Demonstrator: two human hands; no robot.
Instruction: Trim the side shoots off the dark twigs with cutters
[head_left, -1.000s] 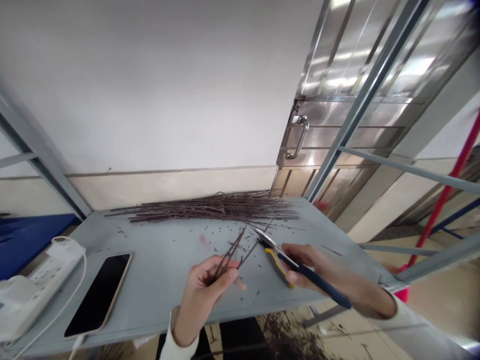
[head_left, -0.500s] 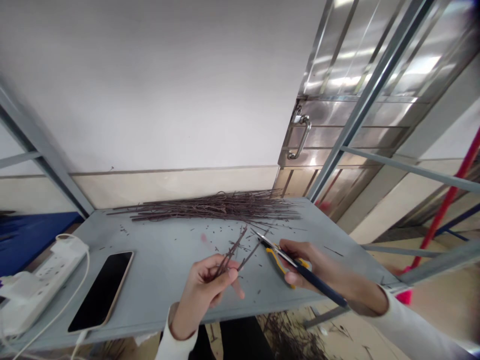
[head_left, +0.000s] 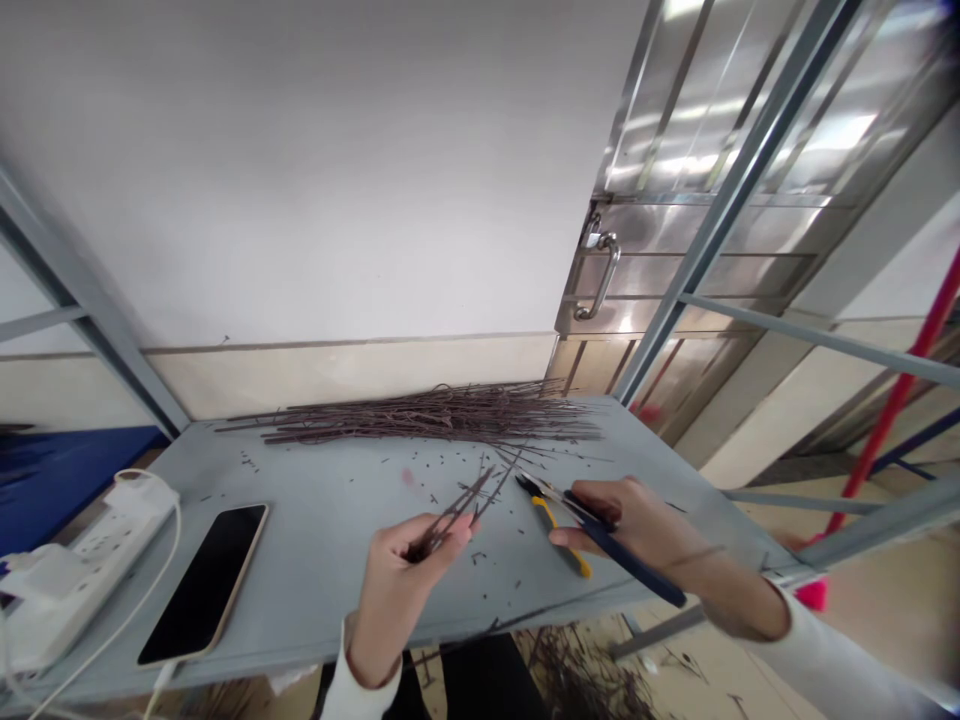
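- grey metal bench point(head_left: 315, 570)
- long dark twigs point(head_left: 435, 418), loose pile along far edge
- short twig bits point(head_left: 478, 557) scattered mid-bench
- black smartphone point(head_left: 202, 585), screen up, left side
- white power strip point(head_left: 82, 570), left corner, near phone

A plain workroom (stainless steel door point(head_left: 675, 270), grey metal table point(head_left: 322, 600)).
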